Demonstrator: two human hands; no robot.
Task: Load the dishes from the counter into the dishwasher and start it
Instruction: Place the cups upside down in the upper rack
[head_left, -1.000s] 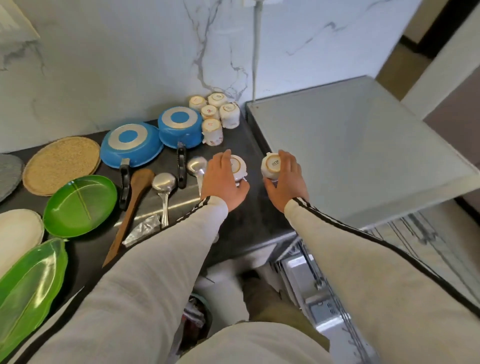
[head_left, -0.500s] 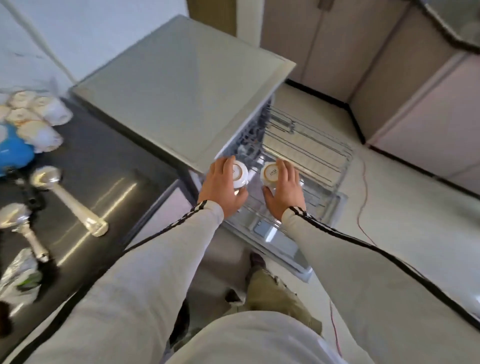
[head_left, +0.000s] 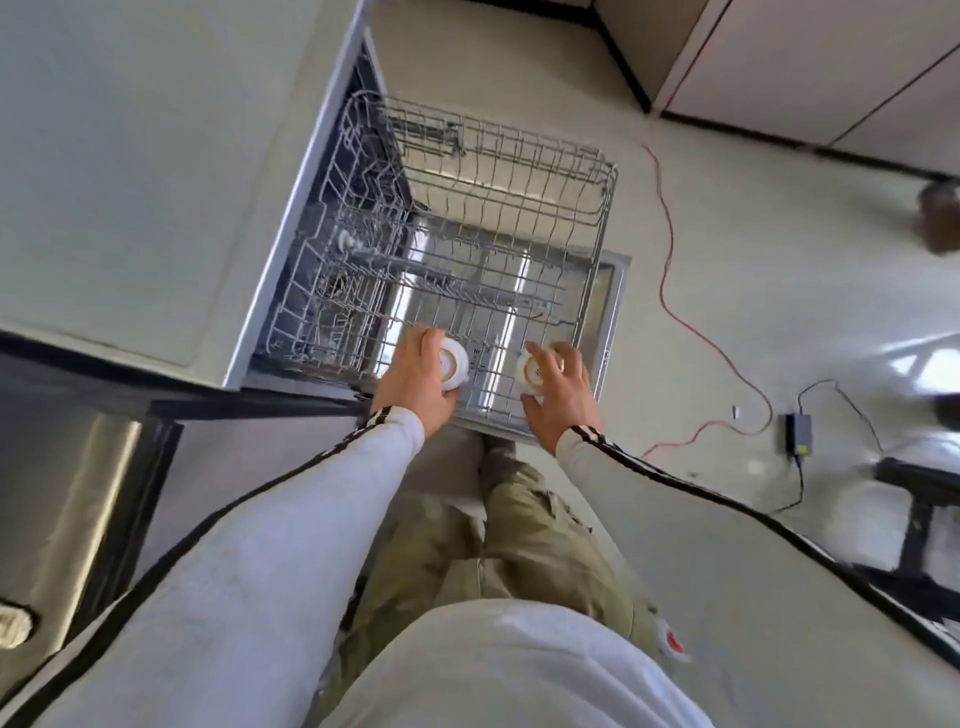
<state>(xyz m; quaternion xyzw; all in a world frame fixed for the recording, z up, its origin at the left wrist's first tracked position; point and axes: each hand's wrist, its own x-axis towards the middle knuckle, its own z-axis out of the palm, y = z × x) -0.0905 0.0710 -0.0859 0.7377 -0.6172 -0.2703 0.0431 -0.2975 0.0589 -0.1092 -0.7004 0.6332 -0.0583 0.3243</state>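
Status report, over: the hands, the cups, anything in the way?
Left hand grips left cup; right hand grips right cup. Both cups bottom-up over rack, near end. Nothing seen in the way.

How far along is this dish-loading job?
Early on. Done: the dishwasher's steel door is down and its grey wire rack is pulled out; I can make out no dishes in it. In hand: the left hand grips a small white ceramic cup, base up, over the rack's near end, and the right hand grips a second white cup. Left: setting both down, any further dishes, shutting the door, starting it.
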